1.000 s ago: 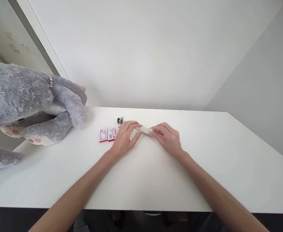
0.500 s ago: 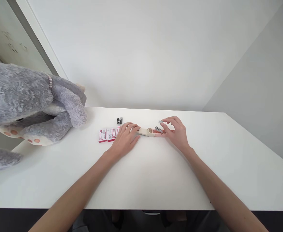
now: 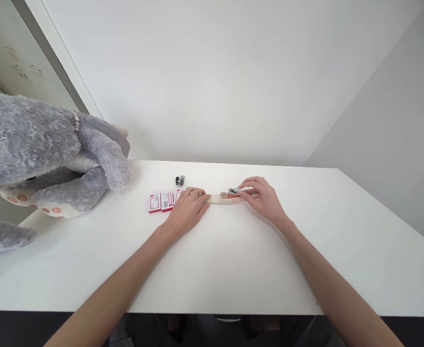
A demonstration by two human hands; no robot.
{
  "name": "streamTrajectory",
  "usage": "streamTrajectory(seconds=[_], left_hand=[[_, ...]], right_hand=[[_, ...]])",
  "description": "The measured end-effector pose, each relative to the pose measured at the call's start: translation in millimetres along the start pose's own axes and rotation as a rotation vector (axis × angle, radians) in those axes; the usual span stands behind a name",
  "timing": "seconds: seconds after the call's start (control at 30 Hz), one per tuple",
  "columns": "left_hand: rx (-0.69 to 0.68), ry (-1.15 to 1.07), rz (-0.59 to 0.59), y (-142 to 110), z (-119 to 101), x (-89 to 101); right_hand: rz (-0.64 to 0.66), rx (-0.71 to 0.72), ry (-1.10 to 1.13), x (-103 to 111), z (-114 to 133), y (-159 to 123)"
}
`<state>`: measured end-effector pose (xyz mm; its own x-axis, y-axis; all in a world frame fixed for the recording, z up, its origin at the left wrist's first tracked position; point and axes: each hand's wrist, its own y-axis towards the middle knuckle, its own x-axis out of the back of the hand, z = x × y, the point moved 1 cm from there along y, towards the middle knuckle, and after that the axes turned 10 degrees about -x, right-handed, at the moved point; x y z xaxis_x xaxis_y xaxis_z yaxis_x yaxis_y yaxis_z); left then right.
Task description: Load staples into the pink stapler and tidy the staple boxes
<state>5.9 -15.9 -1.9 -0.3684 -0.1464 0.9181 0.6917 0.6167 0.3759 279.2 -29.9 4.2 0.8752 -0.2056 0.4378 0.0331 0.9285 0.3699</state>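
While it lies opened out lengthwise between my hands, the stapler (image 3: 225,199) has its cream half (image 3: 215,199) toward my left hand (image 3: 185,212) and its pink half (image 3: 236,199) running toward my right hand (image 3: 265,200). A silver metal part (image 3: 232,192) tilts up from the pink half, just beside my right fingertips. My left hand is partly curled, with the fingers and thumb closed lightly about the far end of the cream half. My right hand is nearly closed, thumb and forefinger pinching a small grey piece (image 3: 238,190) right by the metal part; I can't tell whether the two touch.

Left of my left hand, three red-and-white boxes (image 3: 167,201) lie in a row, the nearest one partly hidden behind my fingers. Beyond that hand, a little further from me, sits a small black and silver tool (image 3: 180,180). Well off to the left of both hands is a big grey soft toy (image 3: 34,140) with a string of pale beads (image 3: 76,123) around one part. Under my hands is the white table (image 3: 219,265), and past them rises a plain white wall (image 3: 212,86).
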Motion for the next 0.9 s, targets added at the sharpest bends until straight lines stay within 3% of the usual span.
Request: streamTrajectory(seconds=[0.9], left_hand=[[0.006, -0.026, 0.011, 0, -2, 0.9]], right_hand=[[0.059, 0.031, -0.101, -1, -9, -3]])
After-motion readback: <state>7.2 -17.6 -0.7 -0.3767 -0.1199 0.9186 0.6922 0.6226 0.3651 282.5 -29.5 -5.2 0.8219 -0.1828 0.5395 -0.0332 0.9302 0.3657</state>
